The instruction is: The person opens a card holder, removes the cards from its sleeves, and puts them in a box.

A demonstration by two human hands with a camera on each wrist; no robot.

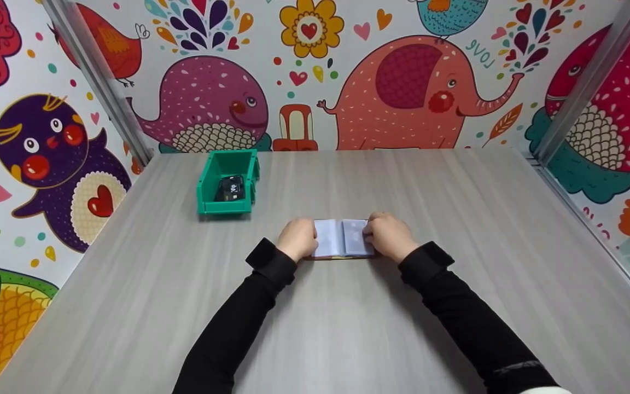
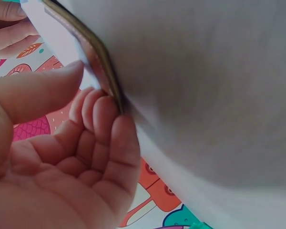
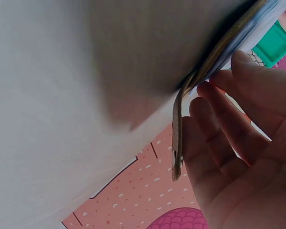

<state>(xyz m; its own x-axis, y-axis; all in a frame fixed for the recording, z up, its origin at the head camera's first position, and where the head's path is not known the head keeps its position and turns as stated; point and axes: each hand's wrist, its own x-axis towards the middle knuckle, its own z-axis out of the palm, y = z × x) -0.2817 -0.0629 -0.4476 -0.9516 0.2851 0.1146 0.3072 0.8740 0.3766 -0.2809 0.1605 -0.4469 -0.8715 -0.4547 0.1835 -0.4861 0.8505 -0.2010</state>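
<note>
A small card holder (image 1: 328, 238) lies spread open on the table, with pale, clear sleeve pages and a brownish cover edge. My left hand (image 1: 297, 239) holds its left side; in the left wrist view the thumb is over the page side and the curled fingers meet the cover edge (image 2: 102, 62). At the right side, my right hand (image 1: 391, 235) grips the other half, thumb on the sleeves. A short strap (image 3: 177, 143) sticks out from the cover beside the right fingers in the right wrist view. The underside of the holder is mostly hidden.
Back left on the grey wood-grain table (image 1: 457, 208) stands a green open-front bin (image 1: 226, 207) with a dark, shiny object (image 1: 231, 187) inside. Printed cartoon panels (image 1: 397, 93) and metal posts (image 1: 96, 76) border the table at the back and sides.
</note>
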